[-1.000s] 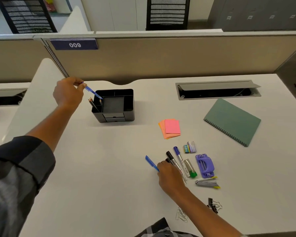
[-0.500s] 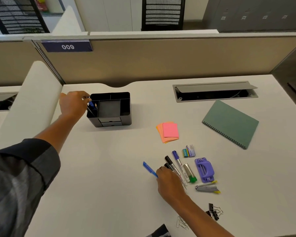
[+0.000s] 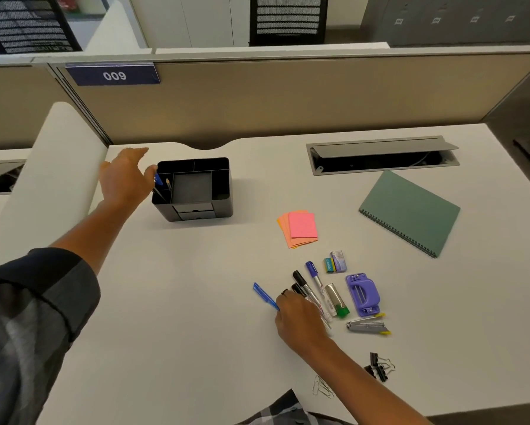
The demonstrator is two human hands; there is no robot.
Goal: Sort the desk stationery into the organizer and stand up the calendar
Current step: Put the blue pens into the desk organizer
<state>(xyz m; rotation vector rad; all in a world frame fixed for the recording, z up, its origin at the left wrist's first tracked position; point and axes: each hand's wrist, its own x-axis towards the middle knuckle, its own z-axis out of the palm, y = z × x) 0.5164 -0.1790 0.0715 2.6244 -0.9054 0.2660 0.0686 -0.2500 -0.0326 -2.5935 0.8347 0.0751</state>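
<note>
The black organizer (image 3: 220, 207) stands at the back left of the desk, with a blue pen (image 3: 158, 179) and a pencil (image 3: 168, 183) upright in its left compartment. My left hand (image 3: 122, 182) hovers beside that compartment, fingers spread and holding nothing. My right hand (image 3: 300, 323) lies on the desk, fingers curled over the near end of a second blue pen (image 3: 263, 296) and the ends of the markers (image 3: 299, 279). The green spiral-bound calendar (image 3: 410, 211) lies flat at the right.
Pink and orange sticky notes (image 3: 300, 227), small boxes (image 3: 335, 262), a green-capped tube (image 3: 337, 302), a purple hole punch (image 3: 363, 294) and a stapler (image 3: 367, 326) lie around my right hand. Binder clips (image 3: 378, 368) and paper clips (image 3: 322, 388) sit by the near edge. An open cable tray (image 3: 380, 154) is behind.
My left hand lowered the blue pen into the organizer's left compartment, let go and opened. My right hand stayed on the pens.
</note>
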